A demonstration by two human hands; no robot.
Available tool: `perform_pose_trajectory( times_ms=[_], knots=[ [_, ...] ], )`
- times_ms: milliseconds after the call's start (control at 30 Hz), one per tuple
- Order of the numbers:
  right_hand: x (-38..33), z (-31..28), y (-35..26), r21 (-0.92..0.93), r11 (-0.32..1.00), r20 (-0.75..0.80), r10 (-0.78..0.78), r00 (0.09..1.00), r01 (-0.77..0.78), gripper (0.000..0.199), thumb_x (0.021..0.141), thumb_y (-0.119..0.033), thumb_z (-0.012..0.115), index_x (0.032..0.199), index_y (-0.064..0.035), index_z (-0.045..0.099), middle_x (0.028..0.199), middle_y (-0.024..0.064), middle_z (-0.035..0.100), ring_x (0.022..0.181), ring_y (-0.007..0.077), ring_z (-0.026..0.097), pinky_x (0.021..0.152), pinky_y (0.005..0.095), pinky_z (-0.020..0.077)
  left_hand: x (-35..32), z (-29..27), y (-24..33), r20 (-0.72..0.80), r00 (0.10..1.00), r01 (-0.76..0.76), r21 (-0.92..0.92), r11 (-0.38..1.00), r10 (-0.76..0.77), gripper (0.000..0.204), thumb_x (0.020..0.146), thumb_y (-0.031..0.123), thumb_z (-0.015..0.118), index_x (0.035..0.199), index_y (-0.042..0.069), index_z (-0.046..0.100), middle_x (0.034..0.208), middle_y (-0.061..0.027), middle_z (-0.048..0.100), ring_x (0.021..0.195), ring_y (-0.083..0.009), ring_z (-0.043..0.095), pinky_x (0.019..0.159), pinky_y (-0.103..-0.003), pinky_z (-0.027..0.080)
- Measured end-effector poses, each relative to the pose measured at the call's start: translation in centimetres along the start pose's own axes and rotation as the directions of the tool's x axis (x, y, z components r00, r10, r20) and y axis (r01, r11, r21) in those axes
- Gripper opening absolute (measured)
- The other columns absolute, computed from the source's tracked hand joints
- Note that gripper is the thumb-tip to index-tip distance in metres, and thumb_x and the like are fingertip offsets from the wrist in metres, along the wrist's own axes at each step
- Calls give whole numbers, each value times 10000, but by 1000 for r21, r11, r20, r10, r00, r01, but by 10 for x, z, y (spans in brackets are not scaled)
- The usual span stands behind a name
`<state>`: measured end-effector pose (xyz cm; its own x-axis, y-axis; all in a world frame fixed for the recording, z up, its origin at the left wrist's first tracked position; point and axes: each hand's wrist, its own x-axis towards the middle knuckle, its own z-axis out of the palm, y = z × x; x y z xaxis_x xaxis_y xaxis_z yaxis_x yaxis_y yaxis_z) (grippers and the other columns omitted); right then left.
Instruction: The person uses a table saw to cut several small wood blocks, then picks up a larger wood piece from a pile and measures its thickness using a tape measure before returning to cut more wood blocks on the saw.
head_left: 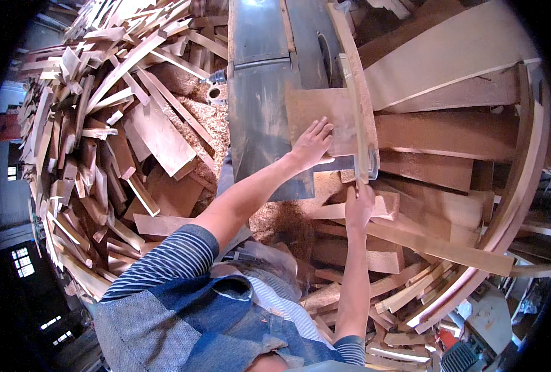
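Note:
A broad, flat wooden board (303, 105) lies on the grey metal bed (260, 99) of a woodworking machine, close to a long wooden fence along the bed's right side. My left hand (314, 146) rests on the board, palm down with its fingers stretched out. At the near end of the fence, my right hand (360, 201) is closed around the end of a narrow wooden strip (360, 136). That strip stretches away from me beside the board's right edge. My right fingertips are partly hidden. Across the bed, beyond the board, runs a dark slot (261, 63).
Offcuts (111, 124) are heaped high on the left, with wood shavings (210, 127) beside the machine. Wide planks (446, 133) are stacked at the right, behind a curved-looking long timber (511, 211). Loose boards (436, 245) and more scraps lie near my right forearm.

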<state>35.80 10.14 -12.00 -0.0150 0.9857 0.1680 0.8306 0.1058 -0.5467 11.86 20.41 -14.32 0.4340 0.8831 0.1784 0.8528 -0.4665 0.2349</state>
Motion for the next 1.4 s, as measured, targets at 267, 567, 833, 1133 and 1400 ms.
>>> perform_pose_trajectory(
  times_ms=[267, 567, 833, 1133, 1400],
  knots=[
    [106, 15, -2, -291, 903, 165, -276, 947, 314, 471, 845, -127, 770, 1299, -92, 650, 1176, 143, 637, 1122, 367, 596, 990, 480, 499, 2, -7, 2, -28, 991, 132, 34, 991, -131, 745, 772, 487, 833, 1267, -16, 594, 1446, -181, 499, 1470, -402, 388, 1234, -524, 305],
    [154, 46, 15, -83, 916, 159, -377, 912, 393, 409, 836, -120, 747, 1240, -116, 684, 1015, 104, 649, 951, 326, 657, 841, 455, 563, 19, -7, -17, -24, 987, 162, 66, 985, -160, 785, 749, 498, 843, 1297, -12, 609, 1452, -176, 506, 1473, -383, 396, 1241, -520, 302],
    [161, 43, 0, -191, 866, 157, -439, 885, 463, 367, 871, -63, 665, 1234, -109, 695, 951, 101, 644, 900, 313, 663, 759, 437, 572, 19, -7, -26, -19, 991, 132, 63, 989, -131, 754, 770, 517, 818, 1276, -9, 628, 1471, -177, 505, 1487, -386, 382, 1253, -519, 287],
    [158, 44, 4, -204, 878, 120, -416, 901, 433, 368, 853, -39, 628, 1209, -110, 689, 930, 88, 630, 897, 310, 668, 749, 430, 577, 3, -37, -27, -118, 917, 374, -89, 923, -382, 900, 729, 499, 890, 1367, -19, 522, 1505, -279, 398, 1511, -438, 263, 1227, -543, 271],
    [144, 56, 7, -268, 873, 135, -385, 913, 408, 369, 866, -124, 623, 1232, -89, 644, 1023, 76, 621, 1009, 276, 640, 832, 440, 544, 1, -18, -40, -8, 744, 547, -567, 616, -668, 944, 700, 472, 929, 1348, -81, 522, 1528, -396, 300, 1473, -521, 254, 1213, -545, 258]
  ],
)
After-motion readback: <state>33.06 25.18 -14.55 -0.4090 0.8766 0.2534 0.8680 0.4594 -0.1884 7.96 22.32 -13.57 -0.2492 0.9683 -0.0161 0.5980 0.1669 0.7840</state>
